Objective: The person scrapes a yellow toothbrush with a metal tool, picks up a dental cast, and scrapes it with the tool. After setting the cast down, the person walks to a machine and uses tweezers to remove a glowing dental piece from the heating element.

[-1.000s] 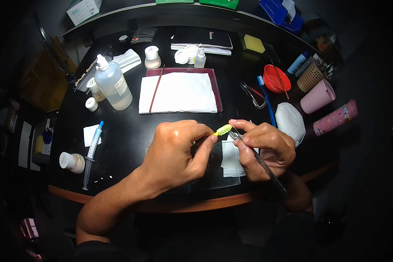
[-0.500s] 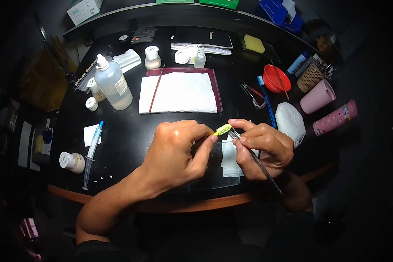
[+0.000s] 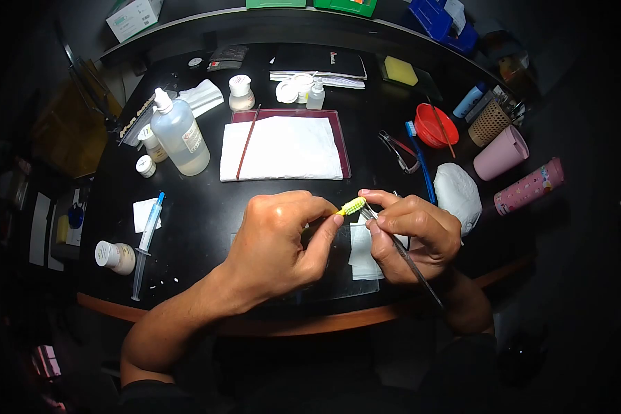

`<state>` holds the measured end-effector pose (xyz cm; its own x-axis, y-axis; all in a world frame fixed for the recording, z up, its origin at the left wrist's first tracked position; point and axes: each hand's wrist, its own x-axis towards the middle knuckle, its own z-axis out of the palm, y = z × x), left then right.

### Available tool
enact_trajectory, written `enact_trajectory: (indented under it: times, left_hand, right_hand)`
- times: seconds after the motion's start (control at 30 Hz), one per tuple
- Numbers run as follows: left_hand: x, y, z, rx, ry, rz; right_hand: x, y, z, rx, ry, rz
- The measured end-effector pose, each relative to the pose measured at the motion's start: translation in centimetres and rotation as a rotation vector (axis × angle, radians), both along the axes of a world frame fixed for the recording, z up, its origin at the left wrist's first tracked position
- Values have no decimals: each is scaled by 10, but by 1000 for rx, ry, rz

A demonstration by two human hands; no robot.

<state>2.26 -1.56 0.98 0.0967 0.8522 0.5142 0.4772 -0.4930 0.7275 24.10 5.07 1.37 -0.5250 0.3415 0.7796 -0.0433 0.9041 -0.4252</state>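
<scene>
Pinched between the thumb and forefinger of my left hand [image 3: 283, 238] is a small yellow toothbrush head [image 3: 352, 206] with pale yellow-green bristles. My right hand [image 3: 417, 238] is closed pen-like around a slim metal hand instrument [image 3: 412, 265], its tip right by the far end of the bristles. The right forefinger reaches past the tip, close to the brush head. Both hands are above the front part of the black table. Beneath the right hand lie folded white tissues [image 3: 364, 255] on a glass plate [image 3: 352, 288], partly hidden.
A white cloth pad [image 3: 290, 148] with a thin brush [image 3: 248, 141] lies ahead. Left are a squeeze bottle [image 3: 186, 141], a syringe [image 3: 145, 238] and a jar [image 3: 115, 257]. On the right are a blue toothbrush [image 3: 423, 165], a red bowl [image 3: 436, 125], a white lump [image 3: 457, 196] and a pink cup [image 3: 501, 153].
My right hand and the metal instrument have shifted very slightly at the brush head. My left hand stays in place with the same grip.
</scene>
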Motion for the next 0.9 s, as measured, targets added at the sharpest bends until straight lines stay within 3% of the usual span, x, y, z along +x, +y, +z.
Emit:
enact_trajectory:
  times: [0.23, 0.9]
  left_hand:
    - [0, 1, 1, 45, 5, 23]
    - [-1, 3, -4, 86, 11, 102]
  right_hand:
    - [-1, 1, -2, -4, 96, 2]
    - [0, 0, 2, -12, 49, 11]
